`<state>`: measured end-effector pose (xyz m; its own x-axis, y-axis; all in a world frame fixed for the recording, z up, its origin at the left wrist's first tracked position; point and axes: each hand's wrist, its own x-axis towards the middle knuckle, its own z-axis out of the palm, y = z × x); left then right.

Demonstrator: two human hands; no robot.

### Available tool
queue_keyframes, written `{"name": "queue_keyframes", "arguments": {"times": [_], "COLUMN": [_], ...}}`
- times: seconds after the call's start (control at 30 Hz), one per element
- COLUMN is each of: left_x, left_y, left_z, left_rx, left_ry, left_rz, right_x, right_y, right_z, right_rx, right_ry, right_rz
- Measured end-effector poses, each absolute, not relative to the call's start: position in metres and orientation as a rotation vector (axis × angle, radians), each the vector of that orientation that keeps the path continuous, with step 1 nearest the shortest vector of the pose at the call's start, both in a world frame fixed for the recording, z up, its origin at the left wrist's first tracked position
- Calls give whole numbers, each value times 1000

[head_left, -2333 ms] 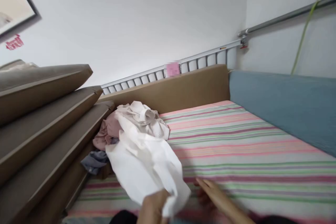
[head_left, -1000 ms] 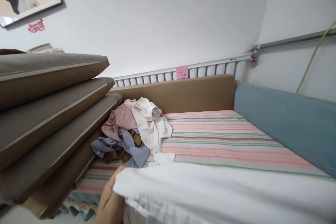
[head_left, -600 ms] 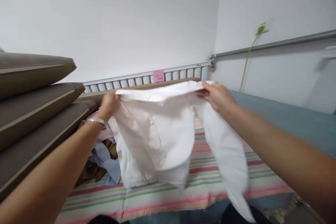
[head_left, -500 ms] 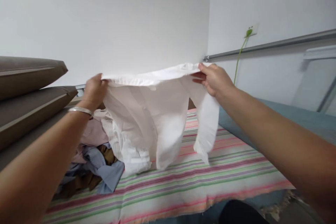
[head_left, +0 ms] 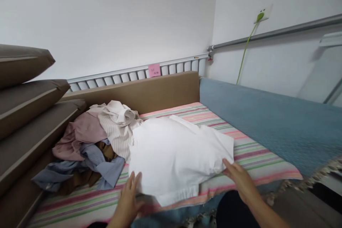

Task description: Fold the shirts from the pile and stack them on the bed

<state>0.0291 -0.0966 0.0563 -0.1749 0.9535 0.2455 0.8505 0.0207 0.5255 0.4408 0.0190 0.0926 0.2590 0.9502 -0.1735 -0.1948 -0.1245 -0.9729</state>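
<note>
The left hand (head_left: 126, 199), fingers spread, is at the near left corner of a white garment (head_left: 171, 153) lying ahead, lengthwise left to right on striped cloth (head_left: 80, 205), its right end by the right hand (head_left: 242, 180), grip unclear.

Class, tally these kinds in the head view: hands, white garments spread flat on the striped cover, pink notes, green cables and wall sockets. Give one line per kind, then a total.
Hands: 2 (left hand, right hand)
White garment spread flat: 1
Pink note: 1
Green cable: 1
Wall socket: 1
Total: 6
</note>
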Motion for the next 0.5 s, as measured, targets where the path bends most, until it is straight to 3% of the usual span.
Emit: {"name": "queue_keyframes", "arguments": {"times": [0.07,0.13,0.3,0.5], "left_x": [25,17,9,30], "left_y": [-106,-108,-95,-61], "left_z": [6,-12,24,55], "left_rx": [1592,1225,342,60], "left_ry": [2049,1953,1557,1278], "left_rz": [1065,1314,1445,1427], "right_x": [445,447,440,422], "right_y": [14,13,18,12], "right_z": [58,46,50,39], "right_rx": [-1366,-1334,-1276,-1235], "right_ry": [-696,-650,-528,-580], "right_rz": [1276,1363,1573,1720]}}
